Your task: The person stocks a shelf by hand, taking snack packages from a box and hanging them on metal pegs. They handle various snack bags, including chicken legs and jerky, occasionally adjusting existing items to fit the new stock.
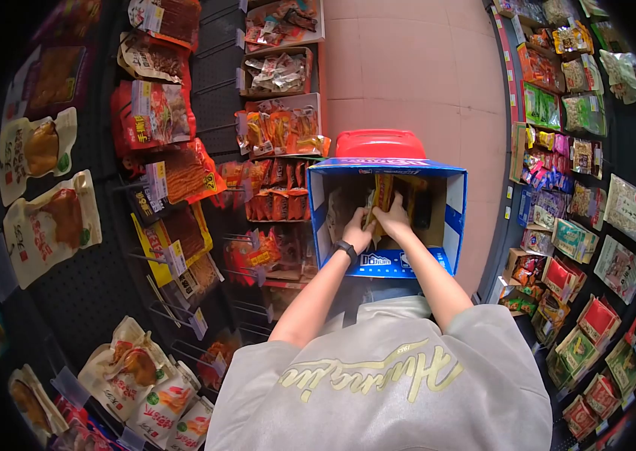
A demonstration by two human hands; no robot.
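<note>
While both forearms reach up from the bottom of the frame, the head view shows them drawing together toward an open carton just right of centre. The left hand [357, 232], with a dark watch [346, 251] at its wrist, comes in from the lower left, its fingers bent inward. The right hand [395, 219] slants in from the lower right, thumb pointing to the left hand, the two nearly meeting. From where I stand, both look closed on a yellow packet [384, 192], the left at its lower left side and the right at its lower end; how tightly they squeeze, I can't tell.

That packet is inside the blue-and-white carton [454, 218], well within the rim. Its long axis runs roughly up and down the frame, with its far end toward the top. Its printing is too small to make out, so I can't say which way its front faces.

The carton's mouth opens toward the camera, and a red plastic object [380, 137] shows just beyond its upper edge. Past that, a pinkish tiled floor [416, 68] runs to the top of the frame. Dark pegboard shelving [96, 278] fills the left side, hung with vacuum-packed meat pouches [51, 225]; orange snack packets [280, 131] sit in trays at upper centre. Down the right side, another rack holds small, colourful snack bags [543, 173]. A grey T-shirt [386, 391] with pale lettering fills the bottom centre.
</note>
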